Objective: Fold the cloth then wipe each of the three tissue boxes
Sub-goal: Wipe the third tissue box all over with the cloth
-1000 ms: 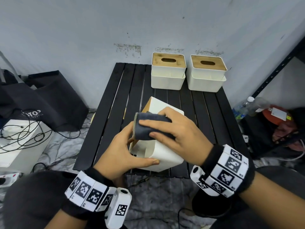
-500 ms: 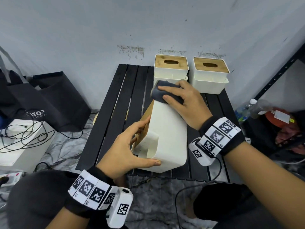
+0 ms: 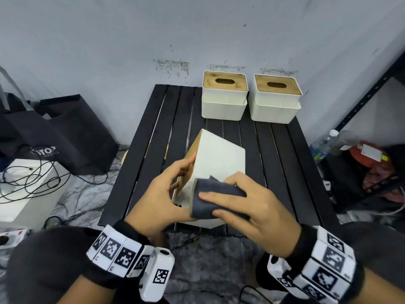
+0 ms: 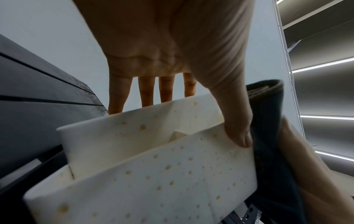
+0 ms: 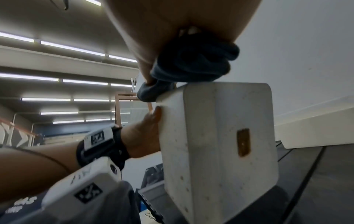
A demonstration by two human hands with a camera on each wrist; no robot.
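Head view showed the tilted tissue box (image 3: 219,156) at table (image 3: 153,132) centre, left hand (image 3: 160,194) gripping its 9 o'clock side, right hand (image 3: 252,207) pressing the folded cloth (image 3: 214,198) at its 6 o'clock end. Left wrist view: thumb (image 4: 235,121) on the box wall. Right wrist view: cloth bunched under the fingers.

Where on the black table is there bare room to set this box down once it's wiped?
Bare slats run down the table left of the tilted box, and a band lies between it and the two back boxes. The near edge is crowded by the left hand, right hand and cloth.
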